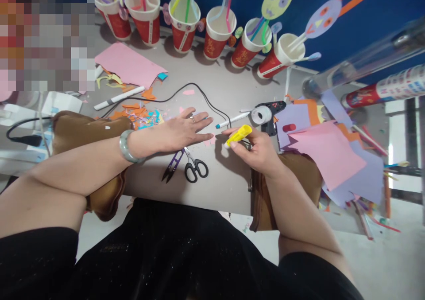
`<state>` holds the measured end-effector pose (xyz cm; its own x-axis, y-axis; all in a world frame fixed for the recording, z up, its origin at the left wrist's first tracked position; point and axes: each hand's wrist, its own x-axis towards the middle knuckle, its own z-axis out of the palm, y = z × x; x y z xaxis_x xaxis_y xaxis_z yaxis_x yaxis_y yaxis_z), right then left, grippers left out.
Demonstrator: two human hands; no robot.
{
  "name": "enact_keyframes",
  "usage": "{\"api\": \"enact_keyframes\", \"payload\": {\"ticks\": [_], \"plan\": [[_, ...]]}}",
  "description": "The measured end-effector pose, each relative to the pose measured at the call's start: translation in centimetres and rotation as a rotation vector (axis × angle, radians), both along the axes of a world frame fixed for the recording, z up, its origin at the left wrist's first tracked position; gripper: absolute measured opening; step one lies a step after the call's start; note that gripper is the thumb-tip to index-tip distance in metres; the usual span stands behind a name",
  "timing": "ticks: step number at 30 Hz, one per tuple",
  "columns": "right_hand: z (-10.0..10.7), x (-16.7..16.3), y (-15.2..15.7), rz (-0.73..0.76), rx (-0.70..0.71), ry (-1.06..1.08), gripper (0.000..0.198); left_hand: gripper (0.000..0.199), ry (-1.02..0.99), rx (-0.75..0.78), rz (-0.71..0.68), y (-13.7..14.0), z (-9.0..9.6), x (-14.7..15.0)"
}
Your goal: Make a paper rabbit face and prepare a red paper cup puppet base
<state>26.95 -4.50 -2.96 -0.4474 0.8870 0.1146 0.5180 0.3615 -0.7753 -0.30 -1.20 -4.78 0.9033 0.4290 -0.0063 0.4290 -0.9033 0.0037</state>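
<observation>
My left hand [181, 131] is stretched out palm down over the table, fingers spread, holding nothing. Paper scraps [151, 119] in orange and blue lie beside it. Just below that hand are black-handled scissors [195, 169] and purple thread snips [172, 167]. Between thumb and fingers, my right hand [260, 153] grips a short yellow tube [239, 134] with a pale end pointing down to the left; its exact kind cannot be made out. Beyond my right hand lie a white pen [234, 119] with a blue tip, a roll of clear tape [261, 115] and a black glue gun [275, 108].
Several red paper cups [215, 45] with straws and paper faces line the back. Pink paper [128, 65] lies at left, more coloured sheets [332, 151] at right. A black cable [179, 89] crosses the table. Brown cushions [89, 129] sit under both forearms.
</observation>
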Motion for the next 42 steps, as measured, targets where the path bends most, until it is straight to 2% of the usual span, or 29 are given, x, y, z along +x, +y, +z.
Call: {"api": "enact_keyframes", "payload": {"ticks": [3,8,14,18,22,27,31,35,42], "plan": [[-0.1,0.0,0.1,-0.063,-0.085,0.064,0.016,0.056,-0.012,-0.021,0.0,0.0,0.0,-0.1],[-1.0,-0.6,-0.3,-0.131,0.03,0.009,0.013,0.058,-0.022,-0.043,0.019,-0.1,0.0,-0.1],[-2.1,-1.3,-0.4,0.023,0.268,-0.174,0.007,0.053,-0.115,-0.081,0.043,-0.3,-0.3,-0.1],[-2.8,-1.5,-0.1,0.104,0.348,-0.271,0.008,0.055,-0.097,-0.049,0.035,-0.3,-0.9,-0.2],[-3.0,-1.8,-0.1,0.127,0.335,-0.335,0.008,0.059,-0.097,-0.033,0.044,-0.5,-1.1,-0.2],[-2.7,-2.0,-0.2,0.148,0.288,-0.294,0.006,0.061,-0.01,0.026,0.057,-0.8,-0.3,-0.1],[-2.5,-2.0,-0.5,0.063,0.226,-0.194,0.006,0.061,0.017,0.039,0.048,-0.8,-0.2,-0.1],[-2.5,-2.2,-0.6,-0.009,0.263,-0.2,0.009,0.062,-0.039,0.0,0.065,-0.9,-0.5,-0.1],[-3.0,-2.4,-0.2,0.11,0.222,-0.288,0.012,0.065,-0.061,-0.072,0.08,-0.9,-1.0,-0.3]]}}
